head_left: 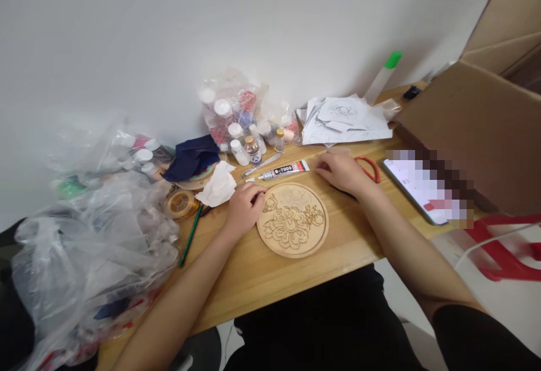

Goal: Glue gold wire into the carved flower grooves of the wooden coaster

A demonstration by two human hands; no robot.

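Observation:
A round wooden board [291,247] with a raised rim lies flat on the table, its face bearing a flower design outlined in golden wire. My left hand [246,208] is closed at the board's upper left edge, thumb and fingers curled against the rim. Beyond the board is a B-7000 glue tube [285,170], its nozzle pointing left. To the right of the tube, my right hand [341,171] rests low with fingers bent together; anything inside them is hidden. Partly behind that hand and wrist is an orange-handled tool [372,167], its other end mostly covered.
At left are a spool of golden wire [181,203], a green pencil [191,235], white tissue [217,185] and plastic bags [97,241]. Bottles [240,151] and paper drawings [344,120] line the wall. A phone [416,188] and cardboard box [473,128] occupy the right.

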